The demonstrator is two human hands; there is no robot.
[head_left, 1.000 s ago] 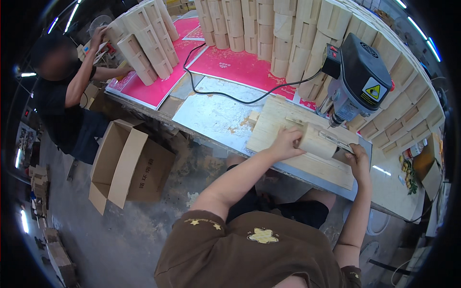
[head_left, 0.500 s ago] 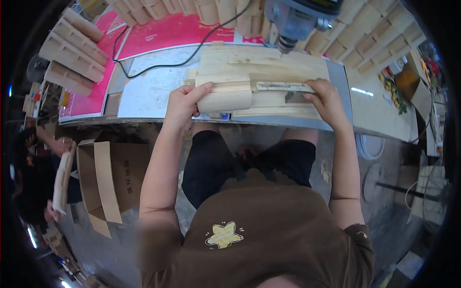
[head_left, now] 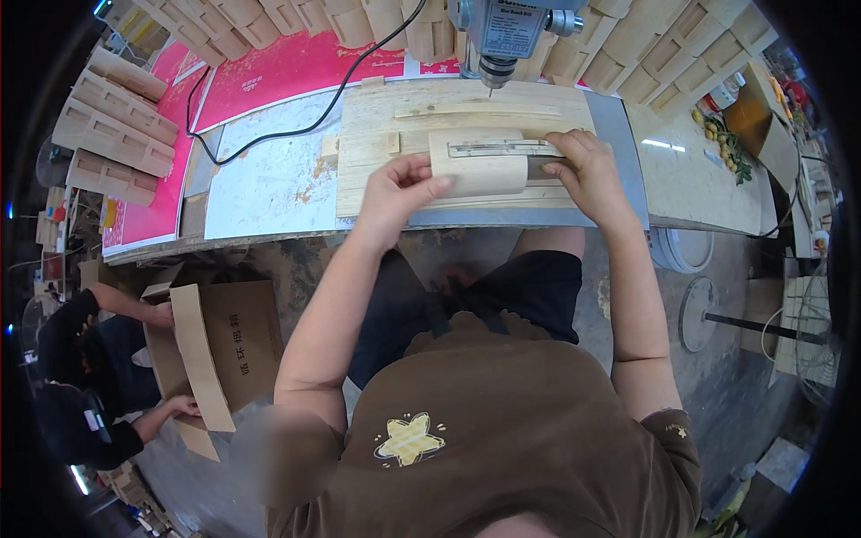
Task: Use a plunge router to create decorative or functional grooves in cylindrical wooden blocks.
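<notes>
My left hand (head_left: pixel 404 193) grips the left end of a pale, rounded wooden block (head_left: pixel 477 177) with a recess along its top. My right hand (head_left: pixel 587 175) pinches the right end of a slim, light strip with dark markings (head_left: pixel 498 149). The strip lies along the block's recess. A grey flat part (head_left: pixel 541 169) shows beneath my right fingers at the block's right end; its kind cannot be made out. Under both hands is a wooden board with raised strips (head_left: pixel 363 112). Just beyond the block hangs a bench drill (head_left: pixel 508 40), its thin bit pointing down.
Rows of similar wooden blocks (head_left: pixel 668 54) stand along the back, with more blocks (head_left: pixel 112 130) at the left. A black cable (head_left: pixel 296 133) crosses the bench. At the lower left, a co-worker (head_left: pixel 67 359) has both hands at an open cardboard box (head_left: pixel 247 341).
The wooden block and my left hand have moved right, bringing the recess under the strip. The co-worker's hands have moved to the box, and the long wooden piece they held is out of sight.
</notes>
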